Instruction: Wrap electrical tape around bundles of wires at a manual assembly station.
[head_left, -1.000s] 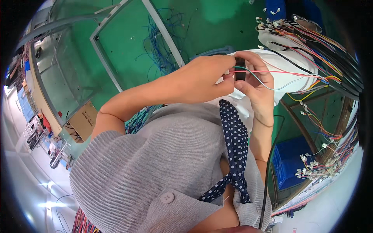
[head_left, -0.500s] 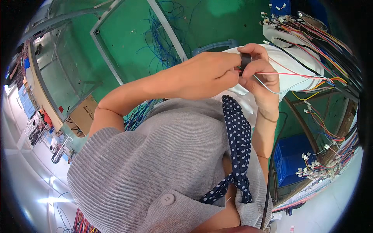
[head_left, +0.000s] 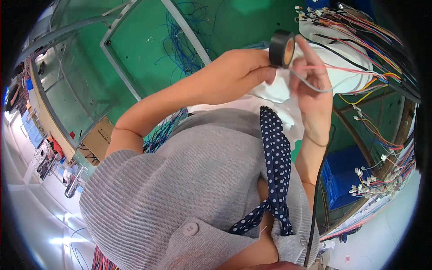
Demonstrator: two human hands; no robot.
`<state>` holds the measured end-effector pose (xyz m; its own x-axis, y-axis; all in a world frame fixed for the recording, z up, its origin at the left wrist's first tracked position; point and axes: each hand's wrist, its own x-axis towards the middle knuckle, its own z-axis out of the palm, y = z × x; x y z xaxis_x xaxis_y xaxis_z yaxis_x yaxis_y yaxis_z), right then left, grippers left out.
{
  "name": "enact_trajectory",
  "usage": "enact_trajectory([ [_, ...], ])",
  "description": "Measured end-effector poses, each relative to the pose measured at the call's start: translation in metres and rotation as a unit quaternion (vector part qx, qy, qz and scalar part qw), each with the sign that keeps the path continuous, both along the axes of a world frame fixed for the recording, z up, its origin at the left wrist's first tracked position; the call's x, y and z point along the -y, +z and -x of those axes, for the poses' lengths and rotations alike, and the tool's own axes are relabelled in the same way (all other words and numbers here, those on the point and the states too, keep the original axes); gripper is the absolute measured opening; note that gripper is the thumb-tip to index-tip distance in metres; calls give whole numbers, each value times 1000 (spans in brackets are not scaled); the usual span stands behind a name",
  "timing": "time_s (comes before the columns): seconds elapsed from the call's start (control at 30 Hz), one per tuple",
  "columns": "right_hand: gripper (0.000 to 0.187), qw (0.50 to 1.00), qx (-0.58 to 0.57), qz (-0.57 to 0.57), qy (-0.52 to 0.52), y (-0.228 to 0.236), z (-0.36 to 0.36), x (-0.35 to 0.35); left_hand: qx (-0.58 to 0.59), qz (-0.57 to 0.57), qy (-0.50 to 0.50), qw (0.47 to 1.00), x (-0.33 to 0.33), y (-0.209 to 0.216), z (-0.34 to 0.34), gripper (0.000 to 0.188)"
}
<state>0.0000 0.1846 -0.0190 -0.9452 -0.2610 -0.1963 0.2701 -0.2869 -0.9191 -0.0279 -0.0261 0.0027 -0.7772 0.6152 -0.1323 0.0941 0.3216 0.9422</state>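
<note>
A roll of black electrical tape (head_left: pixel 276 48) with an orange-brown core stands at the fingers of my left hand (head_left: pixel 249 74), which is closed on it. From just below the roll, a pink-red wire (head_left: pixel 344 68) and a grey wire (head_left: pixel 312 87) run to the right, toward a bundle. My right hand (head_left: pixel 315 87) is beside the roll, fingers apart and partly blurred, with the index stretched upward. Both wires cross in front of those fingers. The wires' ends near the tape are hidden by the roll and my left fingers.
Thick bundles of coloured wires with white connectors (head_left: pixel 364 31) lie at the upper right, and more hang at the right. A blue crate (head_left: pixel 344 173) stands below them. Metal frame bars (head_left: pixel 186 29) and loose blue wires (head_left: pixel 180 45) are over the green floor beyond my arms.
The tape roll has risen and turned, showing its core. My right hand has come away from the roll, its fingers opening, while my left hand keeps hold.
</note>
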Motion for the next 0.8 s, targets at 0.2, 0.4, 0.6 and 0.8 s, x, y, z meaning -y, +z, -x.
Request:
enact_trajectory([
  [0.2,71,971,-180,-122,101,2,37,1,568,-224,-48,790,10,9,17,28],
  [0.4,41,961,232,136,66,24,5,-5,15,-69,6,997,1,2,0,15],
  [0.6,87,956,195,191,104,29,5,-17,-24,6,25,999,-2,13,4,16],
  [0.8,75,938,213,255,95,0,3,-42,159,-90,-3,983,-4,6,4,21],
])
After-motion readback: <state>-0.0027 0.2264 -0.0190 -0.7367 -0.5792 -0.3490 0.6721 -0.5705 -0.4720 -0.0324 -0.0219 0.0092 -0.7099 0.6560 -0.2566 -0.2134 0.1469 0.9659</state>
